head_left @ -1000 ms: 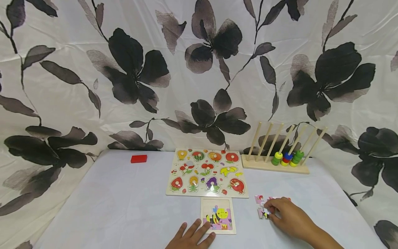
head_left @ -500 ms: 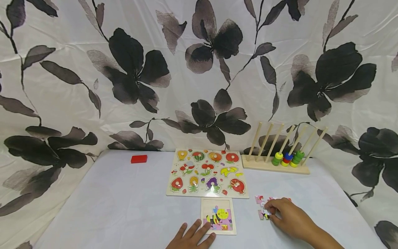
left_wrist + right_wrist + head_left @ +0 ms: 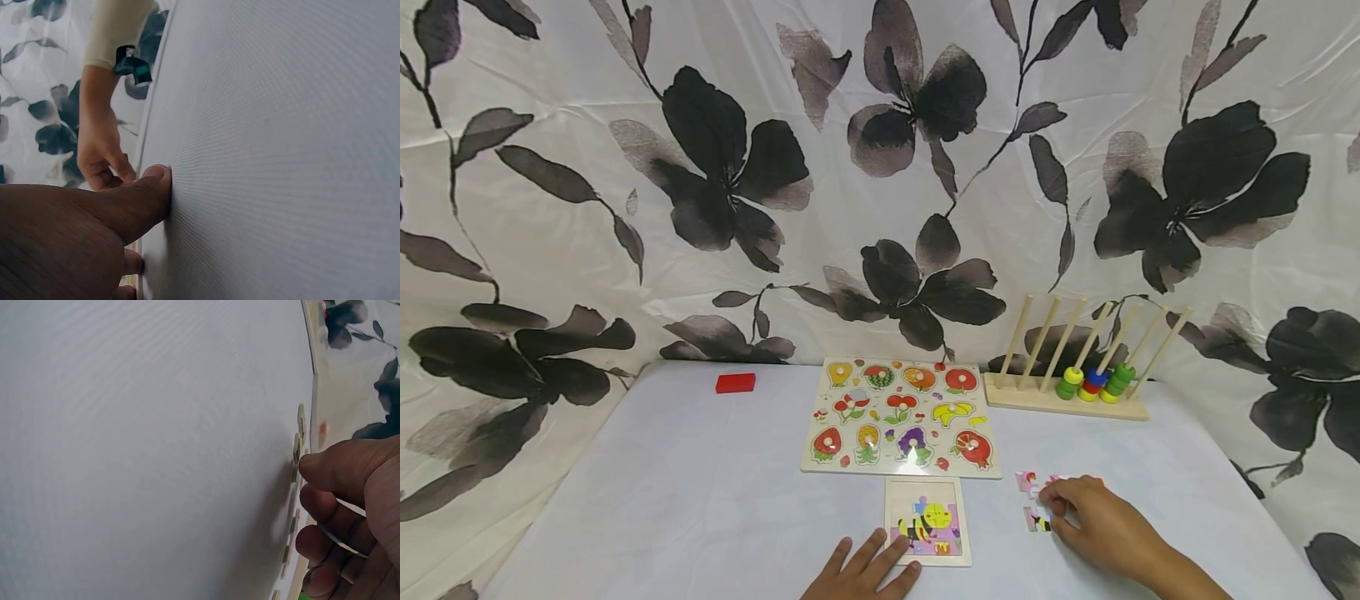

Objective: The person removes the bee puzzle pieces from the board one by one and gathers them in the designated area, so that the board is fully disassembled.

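Observation:
My left hand (image 3: 861,575) lies palm down with its fingers spread, fingertips on the lower left of a small wooden puzzle tray (image 3: 891,492). Inside the tray is a partly assembled bee picture (image 3: 932,517). My right hand (image 3: 1101,525) bends over loose jigsaw pieces to the right, its thumb and index finger at a puzzle piece (image 3: 1037,520) with black and yellow on it. In the right wrist view the thumb (image 3: 322,465) meets the edge of a piece, and the other fingers are curled. The hand hides part of the pieces.
A fruit peg puzzle board (image 3: 857,462) lies behind the tray. At the back right stands a wooden peg rack (image 3: 1022,398) with several coloured beads. A red block (image 3: 735,383) sits at the back left of the white table (image 3: 700,500). Flowered cloth (image 3: 820,208) hangs behind.
The black and yellow puzzle piece at my right thumb has shifted slightly towards me. Both hands stay nearly in place.

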Motion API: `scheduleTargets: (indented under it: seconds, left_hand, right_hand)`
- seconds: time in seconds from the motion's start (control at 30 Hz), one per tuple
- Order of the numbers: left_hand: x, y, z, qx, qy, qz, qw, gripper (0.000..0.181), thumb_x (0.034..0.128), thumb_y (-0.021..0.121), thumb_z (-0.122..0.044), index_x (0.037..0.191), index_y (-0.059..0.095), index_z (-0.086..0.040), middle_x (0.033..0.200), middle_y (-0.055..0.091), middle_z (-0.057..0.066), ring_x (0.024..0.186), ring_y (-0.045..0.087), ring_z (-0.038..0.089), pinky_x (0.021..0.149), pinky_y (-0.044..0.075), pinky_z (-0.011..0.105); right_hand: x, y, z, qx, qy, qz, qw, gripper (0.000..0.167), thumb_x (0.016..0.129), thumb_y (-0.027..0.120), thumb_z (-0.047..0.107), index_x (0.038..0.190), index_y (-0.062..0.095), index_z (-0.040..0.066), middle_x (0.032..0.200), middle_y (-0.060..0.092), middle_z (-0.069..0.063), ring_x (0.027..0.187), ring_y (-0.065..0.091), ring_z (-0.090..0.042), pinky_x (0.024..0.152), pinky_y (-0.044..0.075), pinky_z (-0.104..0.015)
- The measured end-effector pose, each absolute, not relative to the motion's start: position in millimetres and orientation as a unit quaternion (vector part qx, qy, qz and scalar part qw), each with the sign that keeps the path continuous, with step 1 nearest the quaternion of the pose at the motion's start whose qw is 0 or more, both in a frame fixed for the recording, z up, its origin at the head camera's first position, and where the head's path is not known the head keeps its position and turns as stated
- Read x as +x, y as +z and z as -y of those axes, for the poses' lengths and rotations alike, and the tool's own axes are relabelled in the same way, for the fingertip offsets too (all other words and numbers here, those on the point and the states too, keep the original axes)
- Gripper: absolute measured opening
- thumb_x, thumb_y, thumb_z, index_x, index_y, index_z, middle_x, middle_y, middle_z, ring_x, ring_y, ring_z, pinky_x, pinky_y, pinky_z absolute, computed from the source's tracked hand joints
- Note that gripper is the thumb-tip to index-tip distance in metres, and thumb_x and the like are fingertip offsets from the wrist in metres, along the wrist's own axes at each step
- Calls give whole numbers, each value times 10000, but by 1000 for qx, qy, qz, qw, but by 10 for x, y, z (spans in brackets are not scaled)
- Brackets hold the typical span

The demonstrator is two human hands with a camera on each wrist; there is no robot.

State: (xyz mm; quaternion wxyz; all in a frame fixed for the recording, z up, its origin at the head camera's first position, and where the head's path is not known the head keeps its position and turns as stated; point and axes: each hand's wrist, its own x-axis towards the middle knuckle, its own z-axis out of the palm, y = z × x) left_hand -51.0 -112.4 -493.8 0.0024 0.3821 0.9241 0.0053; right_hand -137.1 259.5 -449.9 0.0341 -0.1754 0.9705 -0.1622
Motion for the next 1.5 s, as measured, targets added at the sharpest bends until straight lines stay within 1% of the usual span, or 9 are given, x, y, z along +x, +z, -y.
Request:
scheduleTargets:
  seconds: [0.23,0.37,0.57,0.93,1.07,1.2,1.27,1.4,1.5]
  left_hand:
    - [-512,-4970,1131,383,8,-924,-1,778,945,275,-800,1552,440,-342,1641,337,-47,1441,416,254,1026,474,553]
    - [-514,-4974,1130,383,8,-924,-3,775,947,275,-798,1549,446,-341,1637,346,-47,1436,421,253,1024,476,550]
    - [-521,-4959,1128,383,15,-924,3,783,946,268,-800,1547,452,-333,1635,350,-41,1441,415,259,1026,471,557]
    - [-539,-4954,1103,360,22,-932,45,816,916,213,-831,1559,424,-375,1649,316,-78,1475,364,245,1064,430,571]
    - [-545,-4954,1103,356,20,-933,53,818,911,208,-835,1563,414,-386,1653,306,-85,1482,351,239,1071,424,571]
    - [-551,-4949,1100,353,24,-933,62,825,904,198,-840,1565,408,-392,1657,299,-89,1488,342,236,1077,417,576]
    - [-553,-4946,1097,353,27,-933,63,826,904,195,-840,1563,411,-391,1656,301,-89,1488,342,236,1077,415,578]
    - [-552,-4944,1092,355,29,-933,57,820,909,204,-837,1556,426,-385,1649,317,-84,1478,360,240,1067,425,578]
    - [-551,-4946,1090,356,29,-932,53,817,911,207,-836,1553,430,-382,1648,322,-80,1474,367,242,1062,430,577]
  right_hand:
    - [-1390,-4470,-2494,-206,-165,-965,4,238,833,830,139,1026,727,232,833,505,209,840,482,-25,728,489,-288]
    - [-1420,-4458,-2367,-204,-167,-965,16,245,836,837,178,1049,731,237,853,523,225,855,495,-18,742,508,-286]
    - [-1438,-4442,-2179,-218,-179,-959,38,245,863,816,186,1086,725,231,893,551,211,861,507,-31,744,520,-286]
    - [-1454,-4456,-1863,-260,-197,-944,46,271,879,815,278,1131,728,226,950,574,198,912,517,-35,801,542,-321]
    - [-1452,-4447,-1761,-275,-204,-938,54,288,881,812,284,1147,728,215,957,569,187,907,514,-43,788,542,-313]
    - [-1440,-4449,-1689,-292,-205,-933,41,290,877,814,266,1145,725,203,963,572,181,923,521,-47,795,538,-325]
    - [-1439,-4458,-1659,-296,-204,-933,37,290,878,811,263,1147,722,202,972,574,179,937,527,-51,814,538,-335]
    - [-1448,-4479,-1598,-295,-204,-932,47,305,891,797,293,1171,719,202,1004,590,174,961,540,-52,860,545,-353]
    - [-1454,-4498,-1556,-300,-205,-930,51,321,894,792,308,1187,717,199,1013,602,173,964,543,-51,865,548,-354]
